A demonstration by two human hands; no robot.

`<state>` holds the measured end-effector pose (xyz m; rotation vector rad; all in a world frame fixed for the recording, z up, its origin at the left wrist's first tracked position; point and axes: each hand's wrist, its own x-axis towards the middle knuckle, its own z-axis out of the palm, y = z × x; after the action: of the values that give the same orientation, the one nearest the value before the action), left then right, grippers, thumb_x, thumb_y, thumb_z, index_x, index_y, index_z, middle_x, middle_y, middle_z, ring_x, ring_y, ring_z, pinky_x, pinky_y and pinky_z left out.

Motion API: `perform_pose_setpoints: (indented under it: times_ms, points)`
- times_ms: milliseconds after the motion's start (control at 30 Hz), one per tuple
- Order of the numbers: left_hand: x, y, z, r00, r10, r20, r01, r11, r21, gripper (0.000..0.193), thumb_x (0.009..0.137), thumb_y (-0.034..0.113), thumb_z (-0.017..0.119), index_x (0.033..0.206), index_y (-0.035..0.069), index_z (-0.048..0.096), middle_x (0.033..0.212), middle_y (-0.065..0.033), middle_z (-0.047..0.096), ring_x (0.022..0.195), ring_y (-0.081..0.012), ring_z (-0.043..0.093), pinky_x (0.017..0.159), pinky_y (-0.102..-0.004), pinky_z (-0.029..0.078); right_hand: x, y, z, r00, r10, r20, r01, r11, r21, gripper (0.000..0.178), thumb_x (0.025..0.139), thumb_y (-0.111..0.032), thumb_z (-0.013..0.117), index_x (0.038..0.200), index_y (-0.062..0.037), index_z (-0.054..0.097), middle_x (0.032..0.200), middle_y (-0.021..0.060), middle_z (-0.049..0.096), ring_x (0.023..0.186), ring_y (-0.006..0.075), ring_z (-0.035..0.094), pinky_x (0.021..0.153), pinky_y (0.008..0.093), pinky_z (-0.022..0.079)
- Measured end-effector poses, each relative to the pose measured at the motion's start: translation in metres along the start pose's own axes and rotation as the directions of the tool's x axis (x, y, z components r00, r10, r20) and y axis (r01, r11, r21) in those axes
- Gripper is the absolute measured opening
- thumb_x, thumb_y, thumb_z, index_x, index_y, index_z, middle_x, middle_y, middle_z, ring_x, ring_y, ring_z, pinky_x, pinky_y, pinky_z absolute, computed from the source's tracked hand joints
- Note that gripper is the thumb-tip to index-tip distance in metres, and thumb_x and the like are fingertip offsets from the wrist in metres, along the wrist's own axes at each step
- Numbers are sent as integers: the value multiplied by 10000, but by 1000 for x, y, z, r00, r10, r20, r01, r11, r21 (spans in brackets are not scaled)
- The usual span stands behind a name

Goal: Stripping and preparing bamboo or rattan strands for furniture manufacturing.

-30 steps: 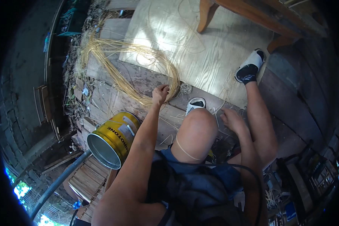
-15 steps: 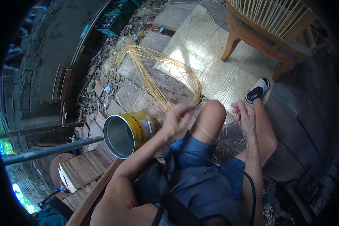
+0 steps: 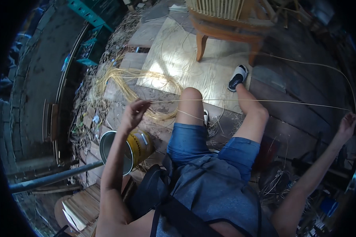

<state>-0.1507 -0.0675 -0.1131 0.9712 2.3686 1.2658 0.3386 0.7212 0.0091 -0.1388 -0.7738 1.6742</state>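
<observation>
A thin, pale cane strand [image 3: 265, 101] is stretched almost straight across in front of my knees. One end of it is pinched by my left hand [image 3: 135, 113], raised above the yellow bucket [image 3: 140, 147]. Far out to the right, my right hand [image 3: 347, 124] has closed fingers on the same strand. From there a further length loops up and back toward the wooden chair [image 3: 229, 32], whose back or seat frame carries rows of pale cane. Beyond my left knee lies a loose bundle of golden cane strands [image 3: 124, 83] on the floor.
A plywood sheet [image 3: 156, 59] lies under the chair legs and by my shod foot [image 3: 238, 78]. Green crates [image 3: 91, 49] stand at the far left. A metal pipe [image 3: 55, 176] runs toward the bucket, near slatted wood [image 3: 81, 207]. Tangled cane scraps [image 3: 279, 179] lie right of my shorts.
My hands have spread widely apart, the right one swinging far out to the right, and the strand between them is now drawn taut. The view has shifted, with the chair now nearer the middle.
</observation>
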Motion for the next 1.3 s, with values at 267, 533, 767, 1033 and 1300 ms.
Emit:
perform_pose_setpoints:
  times_ms: [267,533,767,1033,1300]
  points:
    - [59,77,1,780,-330,532,484,856,-179,179,898,209,631,933,48,701,650,41,576,541,-23,435,483,-198,341,51,-96,-62,995,-91,33,87,698,-711,344,918,-163,569,1194,41,546,1134,178,611,1144,239,558,912,344,511]
    - [73,-71,-116,968,-193,162,152,960,235,124,836,123,626,891,13,637,846,-115,663,786,-194,620,695,-346,488,-47,33,35,997,-31,-64,-6,866,-501,111,854,-130,631,874,-22,628,820,100,639,743,194,628,690,304,535]
    - [89,-199,-233,953,-293,-80,261,657,707,456,952,343,440,1328,86,433,1262,-67,534,1082,-160,555,834,-286,494,-120,17,45,977,-6,-212,-120,810,-574,197,878,-76,609,1055,-2,566,896,106,636,751,193,652,662,303,563]
    - [139,133,42,989,-33,142,-27,915,402,473,818,23,579,1284,-8,504,1256,-195,559,1191,-306,514,1007,-373,382,-232,114,154,979,141,-148,-198,829,-522,192,889,-89,606,1044,21,588,898,103,644,767,163,648,678,281,560]
    - [115,285,253,785,484,387,-295,841,-452,200,917,163,591,972,-24,635,728,-96,581,670,-142,517,614,-280,428,-301,177,206,980,188,-67,-199,893,-404,182,883,-65,599,1045,16,603,922,136,661,794,191,670,685,311,577]
